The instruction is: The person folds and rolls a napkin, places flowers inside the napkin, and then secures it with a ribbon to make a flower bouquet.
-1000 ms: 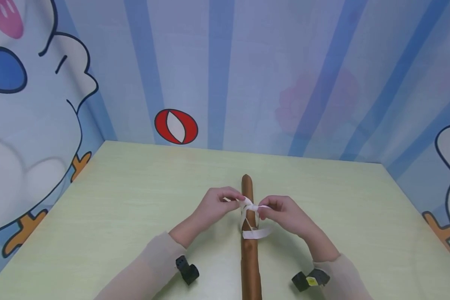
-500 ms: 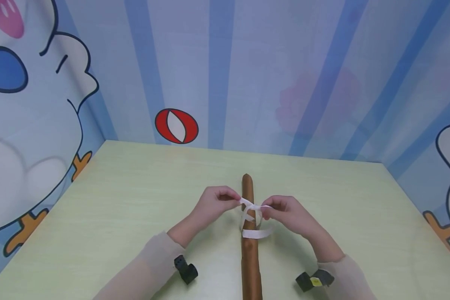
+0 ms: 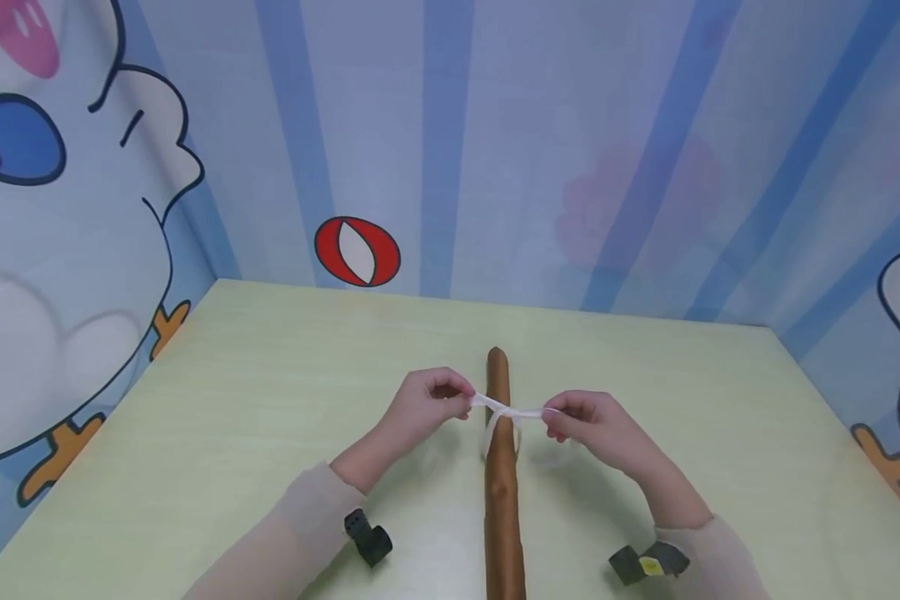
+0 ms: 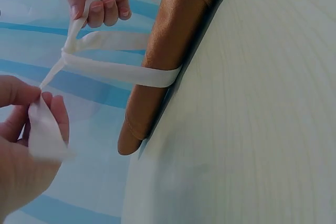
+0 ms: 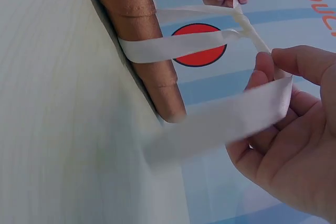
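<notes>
A white ribbon (image 4: pixel 121 72) loops loosely around a brown stick-like rod (image 3: pixel 501 500) that lies lengthwise on the table. Above the rod the ribbon's two ends cross in a small knot, seen in both wrist views. My left hand (image 3: pixel 429 404) pinches one end between thumb and forefinger, left of the rod. On the other side my right hand (image 3: pixel 592 425) pinches the second end, its loose tail hanging blurred below the fingers in the right wrist view. Between the hands the ribbon is stretched nearly straight, and the loop stands up off the rod.
The pale table (image 3: pixel 307 350) runs back to a blue striped backdrop (image 3: pixel 525 150) printed with cartoon figures and a red and white ball (image 3: pixel 357 252). Small black cameras (image 3: pixel 367 537) sit at both wrists.
Both hands have drawn apart, the right one moving farther right and the left slightly left. The ribbon between them has tightened into a straighter line, and its crossing has narrowed to a smaller knot.
</notes>
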{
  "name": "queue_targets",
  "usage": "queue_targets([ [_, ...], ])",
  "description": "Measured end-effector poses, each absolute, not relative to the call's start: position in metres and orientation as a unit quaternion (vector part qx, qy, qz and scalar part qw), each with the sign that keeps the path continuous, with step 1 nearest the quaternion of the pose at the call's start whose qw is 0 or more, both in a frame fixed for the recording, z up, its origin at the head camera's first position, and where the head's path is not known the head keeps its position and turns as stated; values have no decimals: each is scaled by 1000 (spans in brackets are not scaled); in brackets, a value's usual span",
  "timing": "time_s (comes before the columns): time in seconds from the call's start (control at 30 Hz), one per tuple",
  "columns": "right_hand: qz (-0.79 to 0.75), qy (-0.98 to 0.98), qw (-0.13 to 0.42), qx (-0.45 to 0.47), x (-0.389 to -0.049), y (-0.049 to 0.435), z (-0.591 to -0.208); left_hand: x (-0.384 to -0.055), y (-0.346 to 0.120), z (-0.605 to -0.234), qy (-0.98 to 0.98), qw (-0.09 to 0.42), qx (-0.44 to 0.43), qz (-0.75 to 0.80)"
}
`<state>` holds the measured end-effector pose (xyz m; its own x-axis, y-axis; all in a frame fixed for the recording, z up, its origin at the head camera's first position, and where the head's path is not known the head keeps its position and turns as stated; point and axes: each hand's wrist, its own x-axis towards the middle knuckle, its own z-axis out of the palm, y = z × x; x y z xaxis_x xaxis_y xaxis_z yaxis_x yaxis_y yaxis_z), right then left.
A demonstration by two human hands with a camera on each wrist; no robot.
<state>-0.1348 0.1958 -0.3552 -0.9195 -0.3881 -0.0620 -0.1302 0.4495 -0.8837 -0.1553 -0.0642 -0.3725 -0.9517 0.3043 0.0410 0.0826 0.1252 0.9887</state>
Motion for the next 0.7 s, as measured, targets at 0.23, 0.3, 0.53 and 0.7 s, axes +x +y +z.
queue_targets([
  [0.23, -493, 847, 137, -143, -132, 205, -356, -154, -69, -374, 755, 94, 126, 637],
  [0.3, -492, 847, 142, -142, -131, 207, -357, -153, -73, -374, 759, 95, 127, 632],
  [0.53, -485, 843, 167, -162, -131, 214, -361, -148, -88, -375, 773, 102, 120, 615],
  [0.7, -471, 843, 184, -182, -131, 218, -363, -146, -98, -376, 784, 107, 108, 602],
])
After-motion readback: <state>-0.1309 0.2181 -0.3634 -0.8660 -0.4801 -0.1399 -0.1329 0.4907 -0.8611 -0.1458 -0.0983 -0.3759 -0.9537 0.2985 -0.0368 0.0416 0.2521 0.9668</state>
